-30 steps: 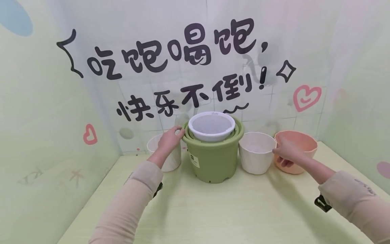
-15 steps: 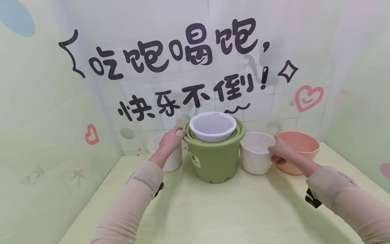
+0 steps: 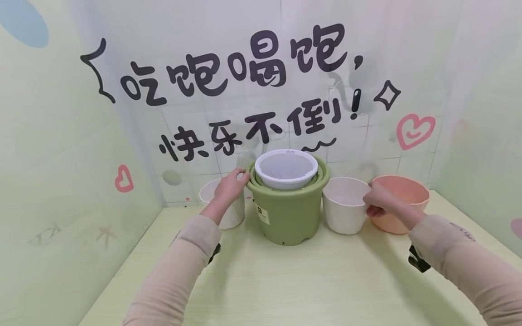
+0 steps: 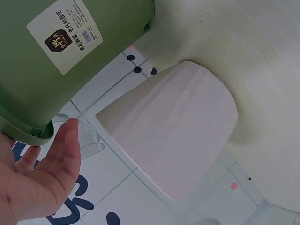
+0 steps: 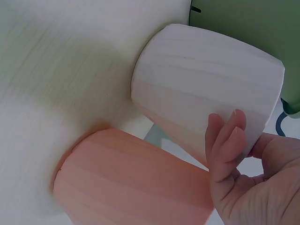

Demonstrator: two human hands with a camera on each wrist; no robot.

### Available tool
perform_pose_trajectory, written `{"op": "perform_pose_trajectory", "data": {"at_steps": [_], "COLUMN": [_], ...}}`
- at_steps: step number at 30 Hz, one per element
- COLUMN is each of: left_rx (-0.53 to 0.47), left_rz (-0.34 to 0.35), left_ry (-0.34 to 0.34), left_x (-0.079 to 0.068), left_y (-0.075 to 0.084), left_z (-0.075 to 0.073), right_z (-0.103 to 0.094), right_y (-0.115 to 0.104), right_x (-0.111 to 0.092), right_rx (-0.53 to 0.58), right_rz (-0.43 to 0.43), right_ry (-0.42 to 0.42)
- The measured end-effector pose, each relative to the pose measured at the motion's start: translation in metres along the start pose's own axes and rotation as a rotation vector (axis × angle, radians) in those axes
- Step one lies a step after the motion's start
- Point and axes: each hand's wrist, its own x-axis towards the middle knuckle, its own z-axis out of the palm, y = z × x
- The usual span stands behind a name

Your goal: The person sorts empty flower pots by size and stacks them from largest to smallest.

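Note:
My left hand (image 3: pixel 230 188) pinches the left rim of a large green flowerpot (image 3: pixel 285 217), its other fingers curved beside the rim in the left wrist view. Inside the green pot a white-lavender pot (image 3: pixel 287 182) is nested, with another green rim between them. To the right, my right hand (image 3: pixel 383 201) grips the right rim of a white faceted flowerpot (image 5: pixel 206 75); in the right wrist view several fingers lie against its outer wall. Just beyond that hand stands an orange faceted flowerpot (image 5: pixel 136 178), partly covered by it in the head view.
A second white faceted pot (image 4: pixel 178 126) stands left of the green one, partly behind my left hand and wrist. All the pots stand on a pale wooden table (image 3: pixel 293 280), near the back wall (image 3: pixel 204 36) printed with large black characters. Side panels rise left and right.
My right hand has moved left from the orange pot's near rim to the white pot's rim and taken hold there. The left hand stays at the green rim. The head view has shifted slightly.

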Motion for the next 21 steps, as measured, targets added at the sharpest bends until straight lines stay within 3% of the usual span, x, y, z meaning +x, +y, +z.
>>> {"op": "perform_pose_trajectory", "data": {"at_steps": [11, 21], "left_rx": [-0.002, -0.023], "left_rz": [0.004, 0.014], "left_ry": [-0.012, -0.008], "left_x": [0.0, -0.001], "left_y": [0.0, 0.0], "left_z": [0.0, -0.001], "right_z": [-0.009, -0.026], "right_y": [0.001, -0.007], "right_x": [-0.002, -0.01], "right_rx": [-0.021, -0.028], "right_rz": [-0.02, -0.023], "right_ry": [-0.019, -0.086]}}
